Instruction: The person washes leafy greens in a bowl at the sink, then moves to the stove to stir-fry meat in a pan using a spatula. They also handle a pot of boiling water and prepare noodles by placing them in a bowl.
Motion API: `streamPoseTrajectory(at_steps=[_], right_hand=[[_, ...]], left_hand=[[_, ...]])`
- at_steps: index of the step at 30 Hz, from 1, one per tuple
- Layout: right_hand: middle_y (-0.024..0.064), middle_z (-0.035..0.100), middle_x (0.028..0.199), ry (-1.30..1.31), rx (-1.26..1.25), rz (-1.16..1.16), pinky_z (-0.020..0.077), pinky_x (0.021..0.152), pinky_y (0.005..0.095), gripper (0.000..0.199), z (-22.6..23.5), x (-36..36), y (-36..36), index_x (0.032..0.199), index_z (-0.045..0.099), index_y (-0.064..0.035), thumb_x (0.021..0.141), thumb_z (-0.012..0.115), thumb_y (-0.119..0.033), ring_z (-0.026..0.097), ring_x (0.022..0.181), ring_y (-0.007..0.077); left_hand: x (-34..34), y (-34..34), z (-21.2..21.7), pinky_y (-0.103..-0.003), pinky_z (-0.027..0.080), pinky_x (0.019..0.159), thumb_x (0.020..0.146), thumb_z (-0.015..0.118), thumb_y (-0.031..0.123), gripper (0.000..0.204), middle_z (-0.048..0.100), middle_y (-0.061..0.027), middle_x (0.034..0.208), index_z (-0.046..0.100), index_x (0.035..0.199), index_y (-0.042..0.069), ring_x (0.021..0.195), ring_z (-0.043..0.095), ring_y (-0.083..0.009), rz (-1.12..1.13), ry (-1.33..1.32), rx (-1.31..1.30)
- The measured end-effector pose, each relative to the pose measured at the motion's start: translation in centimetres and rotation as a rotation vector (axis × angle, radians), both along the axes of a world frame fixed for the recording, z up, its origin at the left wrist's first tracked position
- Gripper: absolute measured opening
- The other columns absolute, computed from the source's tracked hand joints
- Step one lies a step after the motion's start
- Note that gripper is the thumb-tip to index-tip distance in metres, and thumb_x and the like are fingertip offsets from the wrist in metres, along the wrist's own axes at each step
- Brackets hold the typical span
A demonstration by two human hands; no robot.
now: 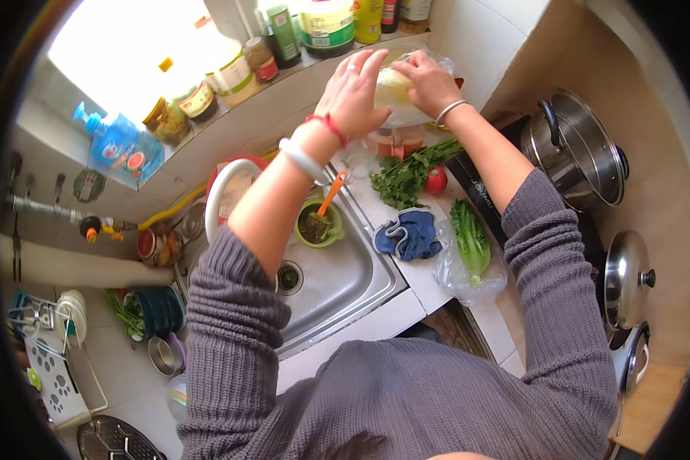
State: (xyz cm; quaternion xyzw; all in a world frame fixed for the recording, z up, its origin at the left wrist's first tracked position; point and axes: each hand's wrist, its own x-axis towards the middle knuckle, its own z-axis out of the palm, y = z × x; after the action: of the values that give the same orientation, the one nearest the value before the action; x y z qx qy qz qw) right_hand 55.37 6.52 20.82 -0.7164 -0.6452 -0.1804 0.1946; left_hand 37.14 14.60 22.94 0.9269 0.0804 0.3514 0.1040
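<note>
Both my arms reach forward over the counter toward a clear plastic bag (406, 115) with something pale yellow inside, perhaps a cabbage. My right hand (431, 83) pinches the upper part of this bag. To its left, my left hand (351, 96) has its fingers stretched out and its thumb spread, close against the bag's side; contact is unclear. Beneath the bag stands an orange-tinted container (397, 142). Nearer me on the counter lie leafy green herbs (406, 178), a red tomato or radish (435, 180), a blue cloth (412, 234) and a lettuce (470, 239) on clear plastic.
The steel sink (337, 287) holds a green bowl (320, 224) with an orange-handled utensil (332, 193). Bottles and jars line the window ledge, including a blue pump bottle (123, 142). At right are a steel pot (575, 149), a pot lid (625, 280) and a black stove.
</note>
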Motion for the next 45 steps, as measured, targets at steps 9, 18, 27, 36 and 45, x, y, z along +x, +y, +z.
streamPoseTrajectory(at_steps=[9, 18, 27, 36, 45], right_hand=[[0.0084, 0.052, 0.097, 0.015, 0.223, 0.174, 0.0474, 0.079, 0.0371, 0.035, -1.1, 1.2, -0.4, 0.103, 0.056, -0.0112, 0.069, 0.058, -0.003, 0.055, 0.093, 0.0280], [0.0147, 0.057, 0.102, 1.058, 0.316, 0.133, 0.0425, 0.087, 0.0356, 0.030, -1.0, 3.0, 1.3, 0.106, 0.057, -0.0027, 0.079, 0.055, -0.017, 0.054, 0.098, 0.0293], [0.0163, 0.054, 0.120, 0.960, -0.322, -0.034, 0.0384, 0.093, 0.0327, 0.058, -5.7, 5.2, 1.9, 0.130, 0.043, -0.0064, 0.074, 0.056, -0.018, 0.050, 0.113, 0.0259], [0.0103, 0.064, 0.102, 0.277, -0.840, -0.037, 0.0415, 0.084, 0.0436, 0.043, -5.8, -0.7, 1.0, 0.109, 0.062, -0.0173, 0.068, 0.059, -0.031, 0.058, 0.099, 0.0282], [0.0131, 0.065, 0.089, 0.584, -0.305, 0.022, 0.0476, 0.074, 0.0336, 0.032, -7.7, 5.6, 3.5, 0.094, 0.065, -0.0053, 0.071, 0.057, -0.025, 0.062, 0.082, 0.0245]], left_hand=[[8.9, 3.3, -2.8, -0.039, 0.041, 0.093, 0.062, 0.076, 0.028, 0.094, 0.052, -0.0203, 0.120, 0.023, 0.138, 0.012, 0.111, 0.050, -0.0360, 0.000, 0.298, -0.389], [7.4, 5.0, -5.2, -0.036, 0.048, 0.082, 0.066, 0.070, 0.028, 0.048, 0.064, -0.0172, 0.096, 0.058, 0.107, 0.004, 0.092, 0.061, -0.0303, 0.156, 0.300, -0.465], [5.3, 5.6, -4.6, -0.026, 0.048, 0.078, 0.070, 0.074, 0.010, 0.040, 0.063, -0.0059, 0.100, 0.057, 0.106, 0.000, 0.088, 0.059, -0.0114, -0.018, -0.297, -0.994], [5.5, 4.3, 1.8, -0.032, 0.049, 0.074, 0.074, 0.070, 0.004, 0.039, 0.061, -0.0035, 0.101, 0.054, 0.109, 0.006, 0.091, 0.060, -0.0172, -0.210, -0.714, -1.330], [-5.7, 3.4, 6.9, -0.036, 0.042, 0.092, 0.087, 0.053, 0.028, 0.047, 0.053, -0.0209, 0.116, 0.044, 0.125, 0.000, 0.104, 0.053, -0.0298, -0.682, -0.029, -2.120]])
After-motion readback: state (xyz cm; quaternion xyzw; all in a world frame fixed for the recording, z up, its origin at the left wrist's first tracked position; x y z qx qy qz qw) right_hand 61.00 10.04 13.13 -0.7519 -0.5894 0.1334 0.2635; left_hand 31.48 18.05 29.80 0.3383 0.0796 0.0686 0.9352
